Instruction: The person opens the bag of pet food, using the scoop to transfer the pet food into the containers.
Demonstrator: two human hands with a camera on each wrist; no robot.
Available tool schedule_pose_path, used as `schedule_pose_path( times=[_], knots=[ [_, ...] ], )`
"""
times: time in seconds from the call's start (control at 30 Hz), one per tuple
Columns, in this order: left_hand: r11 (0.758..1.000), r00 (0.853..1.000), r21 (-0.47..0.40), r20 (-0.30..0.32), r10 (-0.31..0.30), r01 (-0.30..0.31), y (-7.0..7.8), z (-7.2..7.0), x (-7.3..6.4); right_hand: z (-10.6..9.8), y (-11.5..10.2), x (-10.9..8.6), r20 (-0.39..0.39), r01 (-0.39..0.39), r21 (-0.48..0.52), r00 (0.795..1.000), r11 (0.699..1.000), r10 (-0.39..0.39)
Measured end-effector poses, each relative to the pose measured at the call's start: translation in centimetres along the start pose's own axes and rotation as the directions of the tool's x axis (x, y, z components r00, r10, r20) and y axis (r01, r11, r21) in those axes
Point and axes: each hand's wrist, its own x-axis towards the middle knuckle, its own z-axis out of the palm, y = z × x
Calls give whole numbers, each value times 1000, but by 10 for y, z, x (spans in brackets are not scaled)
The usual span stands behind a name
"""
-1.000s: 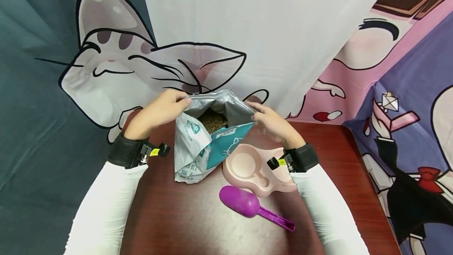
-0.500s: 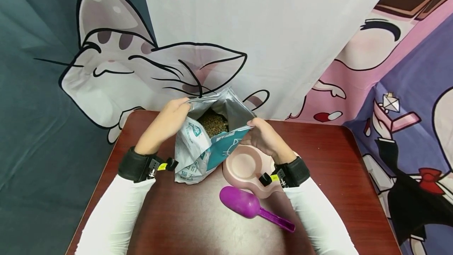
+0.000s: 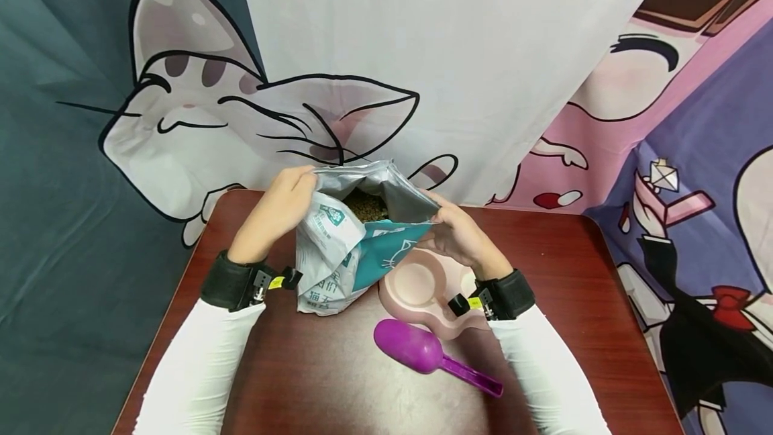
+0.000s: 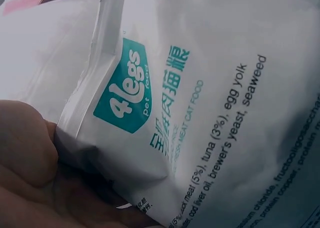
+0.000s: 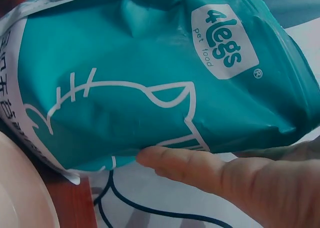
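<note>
A silver, white and teal cat food bag (image 3: 329,257) stands on the table with its top spread apart. Brown kibble (image 3: 365,207) shows inside. My left hand (image 3: 280,207) grips the bag's top edge on the left; in the left wrist view, the fingers (image 4: 25,148) meet the white printed side. At the opposite corner of the mouth, my right hand (image 3: 459,233) holds the rim. The right wrist view has one finger (image 5: 190,168) lying along the teal panel with its cat outline, while the rest of that hand is partly hidden behind the bag.
Just right of the bag sits a pale pink double-bowl feeder (image 3: 417,280), partly under my right wrist. A purple scoop (image 3: 417,348) lies in front of it, handle toward the right. Behind the reddish-brown table (image 3: 561,301) hangs a printed cloth (image 3: 471,52).
Both hands have come down and nearer over the past second, the left also slightly leftward. The bag's rim has dropped a little, and less kibble shows. Scoop and feeder stay put.
</note>
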Motion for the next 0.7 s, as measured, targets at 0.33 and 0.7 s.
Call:
schedule_pose_path(
  times=[0.33, 0.7],
  knots=[
    [996, 993, 9, 71, -91, 90, -2, 3, -7, 1, 14, -6, -74, -96, 18, 993, 995, 97],
    [996, 994, -78, -92, -54, 47, -8, 24, -13, 2, 19, -5, 21, -121, 153, 993, 981, 119]
  ],
)
